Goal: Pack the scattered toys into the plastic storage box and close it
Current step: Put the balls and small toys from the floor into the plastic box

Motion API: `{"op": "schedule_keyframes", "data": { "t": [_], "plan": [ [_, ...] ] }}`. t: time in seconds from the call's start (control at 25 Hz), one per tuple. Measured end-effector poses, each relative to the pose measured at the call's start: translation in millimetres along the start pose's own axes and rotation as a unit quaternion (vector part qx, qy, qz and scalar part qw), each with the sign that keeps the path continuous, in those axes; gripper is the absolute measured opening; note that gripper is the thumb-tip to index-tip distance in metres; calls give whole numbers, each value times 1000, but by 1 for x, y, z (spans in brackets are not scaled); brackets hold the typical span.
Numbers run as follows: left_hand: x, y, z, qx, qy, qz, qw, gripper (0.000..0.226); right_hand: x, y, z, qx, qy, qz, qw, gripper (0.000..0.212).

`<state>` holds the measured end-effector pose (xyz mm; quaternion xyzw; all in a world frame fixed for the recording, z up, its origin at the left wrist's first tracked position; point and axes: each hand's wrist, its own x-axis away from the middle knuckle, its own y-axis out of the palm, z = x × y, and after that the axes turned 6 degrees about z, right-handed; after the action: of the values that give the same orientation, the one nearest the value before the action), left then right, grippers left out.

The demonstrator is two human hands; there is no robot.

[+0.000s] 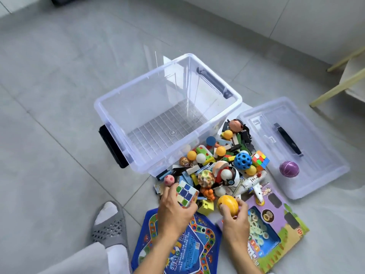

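While storage box (167,107) stands open, left hand (174,210) grips cube (186,193); right hand (236,218) grips yellow ball (227,203).

The floor (59,80) was large pale grey tiles with thin grout lines — daylight gleaming off them. A white wall base (276,20) ran behind, with pale wooden furniture legs (335,86) at right.

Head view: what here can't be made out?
- Toys low in the pile: buried under others.
- Blue game board: cut off by the bottom edge, print too small.
- Puzzle cube: near faces hidden by the left hand.
- Wooden furniture: cut off at right.
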<state>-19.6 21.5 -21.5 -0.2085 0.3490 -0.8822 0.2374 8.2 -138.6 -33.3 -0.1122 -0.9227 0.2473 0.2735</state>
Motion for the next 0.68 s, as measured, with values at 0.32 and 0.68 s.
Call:
{"op": "schedule_keyframes", "data": {
  "t": [0.32,0.68],
  "plan": [
    [-60,-120,85,308,-99,179,929,44,-1,14,-204,-113,-34,-259,959,52],
    [-49,-69,111,134,39,47,989,24,-103,-113,-228,605,-300,-207,708,39]
  ]
}}
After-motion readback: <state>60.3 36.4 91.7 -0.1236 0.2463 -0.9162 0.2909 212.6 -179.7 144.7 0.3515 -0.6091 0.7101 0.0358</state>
